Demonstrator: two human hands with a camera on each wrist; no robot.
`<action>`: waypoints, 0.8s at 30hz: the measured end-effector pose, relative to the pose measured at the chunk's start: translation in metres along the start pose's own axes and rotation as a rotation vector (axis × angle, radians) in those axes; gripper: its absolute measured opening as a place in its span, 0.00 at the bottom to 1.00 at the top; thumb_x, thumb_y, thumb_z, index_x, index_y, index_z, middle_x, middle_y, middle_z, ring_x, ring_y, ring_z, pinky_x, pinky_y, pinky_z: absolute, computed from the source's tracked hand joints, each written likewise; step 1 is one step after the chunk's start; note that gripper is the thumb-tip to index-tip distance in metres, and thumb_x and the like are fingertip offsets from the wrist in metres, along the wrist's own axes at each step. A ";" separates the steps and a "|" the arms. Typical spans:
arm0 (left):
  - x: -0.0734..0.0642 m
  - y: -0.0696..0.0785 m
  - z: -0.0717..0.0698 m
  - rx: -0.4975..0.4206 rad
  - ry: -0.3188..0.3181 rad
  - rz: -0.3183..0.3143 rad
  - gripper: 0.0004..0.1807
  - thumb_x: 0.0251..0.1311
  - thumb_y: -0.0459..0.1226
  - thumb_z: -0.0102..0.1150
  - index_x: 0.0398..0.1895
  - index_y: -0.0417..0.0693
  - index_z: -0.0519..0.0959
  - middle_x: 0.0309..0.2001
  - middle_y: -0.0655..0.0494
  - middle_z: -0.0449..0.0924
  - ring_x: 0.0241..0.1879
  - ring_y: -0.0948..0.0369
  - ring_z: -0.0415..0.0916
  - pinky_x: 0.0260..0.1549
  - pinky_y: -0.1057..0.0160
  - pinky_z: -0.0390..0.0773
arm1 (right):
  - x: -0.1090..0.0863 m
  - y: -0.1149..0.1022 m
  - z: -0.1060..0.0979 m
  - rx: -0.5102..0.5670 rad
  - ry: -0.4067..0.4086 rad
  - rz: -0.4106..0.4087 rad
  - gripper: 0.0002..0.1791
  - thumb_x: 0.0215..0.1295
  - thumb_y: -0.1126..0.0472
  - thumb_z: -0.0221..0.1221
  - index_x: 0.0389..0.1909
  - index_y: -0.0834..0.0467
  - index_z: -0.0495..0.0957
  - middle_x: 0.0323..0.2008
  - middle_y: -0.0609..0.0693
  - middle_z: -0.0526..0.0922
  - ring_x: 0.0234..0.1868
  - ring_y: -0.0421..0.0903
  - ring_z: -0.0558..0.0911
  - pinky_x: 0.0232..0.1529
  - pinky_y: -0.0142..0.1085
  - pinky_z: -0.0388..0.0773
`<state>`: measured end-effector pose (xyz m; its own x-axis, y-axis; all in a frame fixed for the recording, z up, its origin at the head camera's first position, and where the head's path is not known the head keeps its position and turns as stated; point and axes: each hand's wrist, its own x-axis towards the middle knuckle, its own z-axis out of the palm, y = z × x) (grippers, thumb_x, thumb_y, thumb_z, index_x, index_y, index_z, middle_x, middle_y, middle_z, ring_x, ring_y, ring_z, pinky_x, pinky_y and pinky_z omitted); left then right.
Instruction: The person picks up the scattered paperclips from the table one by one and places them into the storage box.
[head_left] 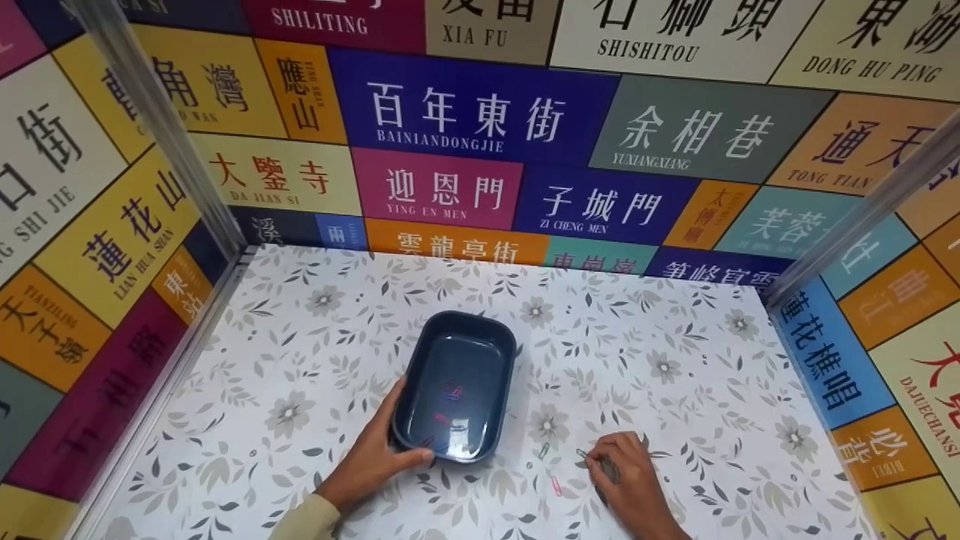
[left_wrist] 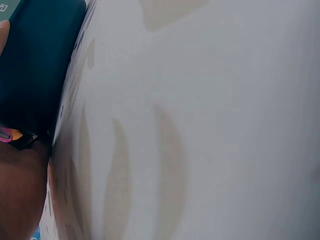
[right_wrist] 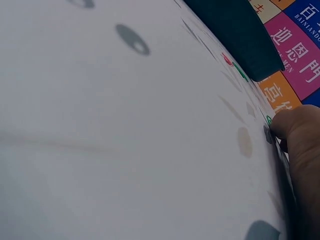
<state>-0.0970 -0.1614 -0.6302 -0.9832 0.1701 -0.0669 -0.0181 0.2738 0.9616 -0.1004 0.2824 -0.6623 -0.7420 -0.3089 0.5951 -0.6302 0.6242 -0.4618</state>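
A dark blue rectangular dish (head_left: 469, 356) stands on the table with a few small pink and purple paper clips (head_left: 453, 395) inside. My left hand (head_left: 375, 461) grips its near left corner, thumb along the near rim and fingers against the left wall. To the right of the dish, my right hand (head_left: 628, 476) pinches a green paper clip (head_left: 582, 454) at the tabletop; the right wrist view also shows this clip (right_wrist: 269, 120) at the fingertips. Between hand and dish lie another green paper clip (head_left: 544, 451) and a pink paper clip (head_left: 556, 486).
White cloth with grey leaves and flowers covers the table (head_left: 322, 352). Panels of coloured street-name signs (head_left: 472, 105) rise behind it and on both sides. Metal posts (head_left: 161, 127) stand at the back corners.
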 end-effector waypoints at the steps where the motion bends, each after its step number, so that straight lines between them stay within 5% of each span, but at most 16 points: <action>1: 0.000 -0.001 0.000 -0.004 -0.001 0.002 0.72 0.55 0.45 0.87 0.93 0.59 0.43 0.91 0.55 0.44 0.88 0.49 0.42 0.85 0.40 0.44 | 0.000 0.000 0.000 0.003 0.004 -0.006 0.11 0.62 0.70 0.77 0.35 0.51 0.88 0.41 0.42 0.84 0.44 0.44 0.78 0.50 0.35 0.72; 6: -0.001 -0.005 0.002 -0.001 -0.006 0.015 0.72 0.55 0.48 0.87 0.93 0.59 0.43 0.91 0.56 0.44 0.88 0.48 0.42 0.84 0.39 0.43 | -0.002 -0.002 0.001 0.013 0.016 -0.009 0.25 0.46 0.79 0.80 0.34 0.48 0.85 0.40 0.40 0.83 0.43 0.42 0.78 0.48 0.32 0.73; 13: 0.000 -0.005 0.002 0.007 -0.002 0.023 0.72 0.54 0.48 0.87 0.93 0.58 0.44 0.91 0.55 0.45 0.88 0.48 0.43 0.84 0.39 0.43 | -0.002 -0.006 0.001 0.043 0.024 0.020 0.25 0.47 0.81 0.79 0.33 0.49 0.85 0.39 0.40 0.83 0.42 0.42 0.78 0.49 0.30 0.74; 24: 0.000 0.000 -0.001 0.033 0.003 0.024 0.71 0.56 0.47 0.86 0.93 0.57 0.43 0.91 0.53 0.44 0.88 0.47 0.43 0.84 0.39 0.45 | 0.012 -0.021 0.001 0.167 0.035 0.177 0.23 0.53 0.82 0.77 0.32 0.50 0.84 0.39 0.40 0.84 0.44 0.41 0.79 0.49 0.22 0.75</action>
<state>-0.0974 -0.1625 -0.6298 -0.9837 0.1744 -0.0432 0.0114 0.3005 0.9537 -0.0964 0.2647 -0.6455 -0.8379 -0.1785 0.5158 -0.5219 0.5385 -0.6615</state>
